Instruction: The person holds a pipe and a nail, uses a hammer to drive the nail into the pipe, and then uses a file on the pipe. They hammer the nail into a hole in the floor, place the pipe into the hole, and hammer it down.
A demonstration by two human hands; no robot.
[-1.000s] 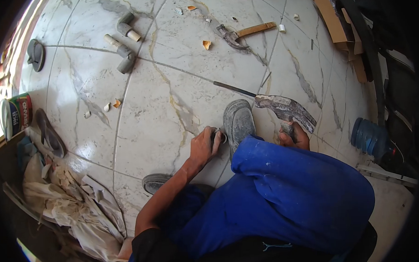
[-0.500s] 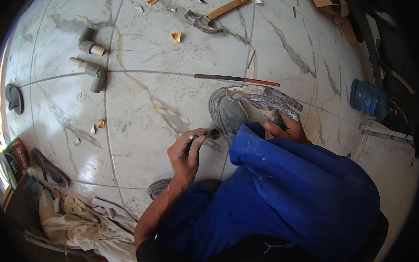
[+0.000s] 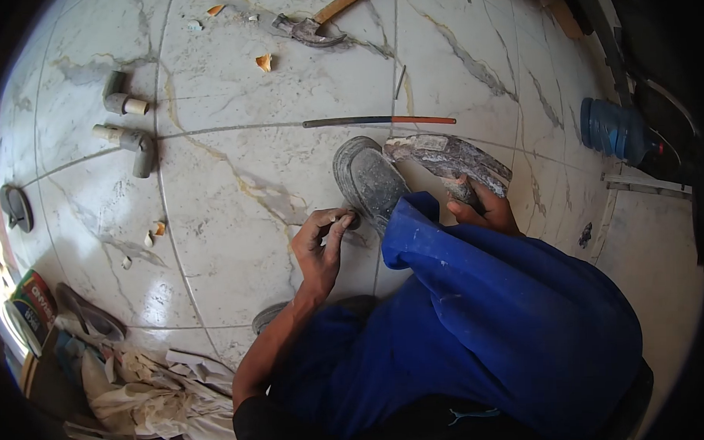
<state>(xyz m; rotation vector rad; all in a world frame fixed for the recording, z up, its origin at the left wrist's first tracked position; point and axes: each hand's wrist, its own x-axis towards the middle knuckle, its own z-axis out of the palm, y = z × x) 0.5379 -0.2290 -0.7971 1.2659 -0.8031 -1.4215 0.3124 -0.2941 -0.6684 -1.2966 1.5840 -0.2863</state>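
Note:
My right hand (image 3: 491, 210) is wrapped round the handle of a claw hammer (image 3: 443, 156), whose head is caked with grey-white grime. The hammer head lies over the toe side of my dusty grey shoe (image 3: 372, 180). My left hand (image 3: 322, 240) is closed in a pinch low over the tile, just beside the shoe. Between its fingertips is a small round dark end (image 3: 354, 220); the rest of that piece is hidden. My blue trousers (image 3: 495, 308) cover the lower middle of the view.
A thin black-and-red rod (image 3: 379, 121) lies ahead of the shoe on the marbled tile floor (image 3: 234, 177). Farther off are a wooden-handled hammer (image 3: 310, 29), orange-and-white shards (image 3: 263, 62) and two grey pipe elbows (image 3: 138, 146). A blue water bottle (image 3: 616, 131) stands right, a crumpled cloth (image 3: 153, 401) lower left.
The view has shifted slightly, so the floor objects sit farther left. My left hand has turned a little and covers more of the small piece. The hammer stays in my right hand.

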